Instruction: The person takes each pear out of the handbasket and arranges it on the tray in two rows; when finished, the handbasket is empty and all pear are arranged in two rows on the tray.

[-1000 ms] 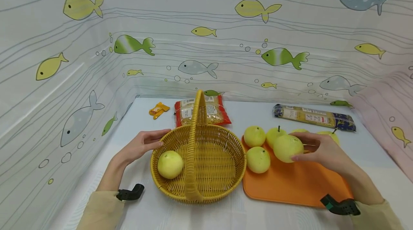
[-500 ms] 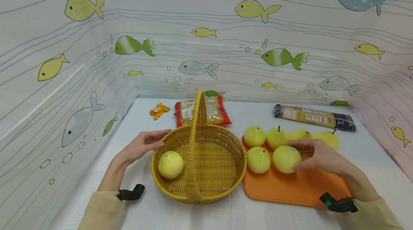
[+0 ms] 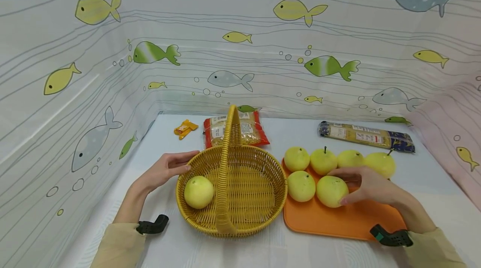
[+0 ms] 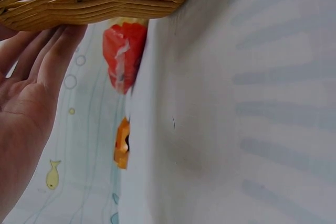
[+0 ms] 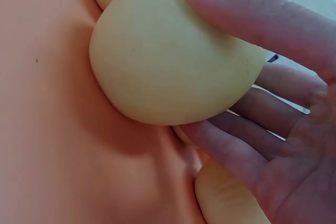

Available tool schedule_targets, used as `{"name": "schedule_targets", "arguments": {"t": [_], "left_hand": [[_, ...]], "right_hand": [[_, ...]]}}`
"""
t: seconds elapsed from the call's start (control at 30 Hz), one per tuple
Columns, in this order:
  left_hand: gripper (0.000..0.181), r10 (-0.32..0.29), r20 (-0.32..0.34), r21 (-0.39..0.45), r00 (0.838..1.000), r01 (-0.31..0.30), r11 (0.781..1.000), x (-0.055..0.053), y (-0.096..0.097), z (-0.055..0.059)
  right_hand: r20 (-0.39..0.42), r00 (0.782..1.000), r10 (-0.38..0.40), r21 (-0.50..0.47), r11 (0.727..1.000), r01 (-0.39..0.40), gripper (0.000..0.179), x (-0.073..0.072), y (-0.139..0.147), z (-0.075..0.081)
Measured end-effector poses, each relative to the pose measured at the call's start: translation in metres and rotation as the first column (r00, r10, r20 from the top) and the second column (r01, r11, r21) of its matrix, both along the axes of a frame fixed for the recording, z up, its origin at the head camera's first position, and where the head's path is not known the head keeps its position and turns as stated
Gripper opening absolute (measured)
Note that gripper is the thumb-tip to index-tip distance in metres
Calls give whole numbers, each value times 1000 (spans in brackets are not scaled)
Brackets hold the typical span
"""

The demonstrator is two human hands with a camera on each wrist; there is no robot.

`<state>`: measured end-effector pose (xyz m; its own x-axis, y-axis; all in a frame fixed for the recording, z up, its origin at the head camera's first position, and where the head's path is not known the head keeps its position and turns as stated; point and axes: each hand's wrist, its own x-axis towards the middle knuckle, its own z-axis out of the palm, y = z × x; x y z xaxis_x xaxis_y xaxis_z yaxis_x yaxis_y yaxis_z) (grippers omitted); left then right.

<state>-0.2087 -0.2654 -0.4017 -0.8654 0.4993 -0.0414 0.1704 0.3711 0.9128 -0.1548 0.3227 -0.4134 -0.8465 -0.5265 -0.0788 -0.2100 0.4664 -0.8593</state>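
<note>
My right hand (image 3: 370, 186) holds a round yellow-green pear (image 3: 332, 191), thumb on one side and fingers on the other; the right wrist view shows this pear (image 5: 173, 51) low over the orange tray (image 3: 338, 222). Several more pears stand around it, one (image 3: 301, 186) just to its left and a row along the tray's far side. At the wicker basket's (image 3: 248, 230) left rim, my left hand (image 3: 167, 170) rests with fingers extended against the outside. In the left wrist view those fingers (image 4: 63, 56) reach the basket's wall (image 4: 105, 3). A single pear (image 3: 198, 192) lies in the basket, left of the handle.
Behind the basket lies a red-ended clear bag (image 3: 248, 132) of dry food. A small orange packet (image 3: 185, 129) is at the back left. A long pack of noodles (image 3: 360, 135) lies at the back right. The basket's tall handle (image 3: 222, 176) arches over its middle.
My right hand has lowered the pear toward the near side of the back row, beside the left front pear. My left hand has stayed at the basket rim.
</note>
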Motion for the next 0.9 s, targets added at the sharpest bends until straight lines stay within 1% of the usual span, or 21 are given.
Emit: {"name": "schedule_targets", "arguments": {"t": [0.2, 0.4, 0.5, 0.7, 0.9], "left_hand": [[53, 1, 2, 0, 1000, -1, 1000, 0, 0, 1], [53, -3, 0, 5, 1000, 3, 1000, 0, 0, 0], [52, -7, -1, 8, 1000, 7, 1000, 0, 0, 0], [52, -17, -6, 19, 1000, 17, 1000, -1, -1, 0], [52, -15, -7, 13, 1000, 15, 1000, 0, 0, 0]], "right_hand": [[19, 999, 37, -23, 999, -36, 67, 0, 2, 0], [27, 997, 70, -2, 998, -70, 68, 2, 3, 4], [39, 997, 62, 16, 998, -63, 70, 2, 4, 5], [56, 998, 12, 69, 997, -16, 74, 1, 5, 6], [55, 998, -24, 90, 996, 19, 74, 0, 4, 6]]}}
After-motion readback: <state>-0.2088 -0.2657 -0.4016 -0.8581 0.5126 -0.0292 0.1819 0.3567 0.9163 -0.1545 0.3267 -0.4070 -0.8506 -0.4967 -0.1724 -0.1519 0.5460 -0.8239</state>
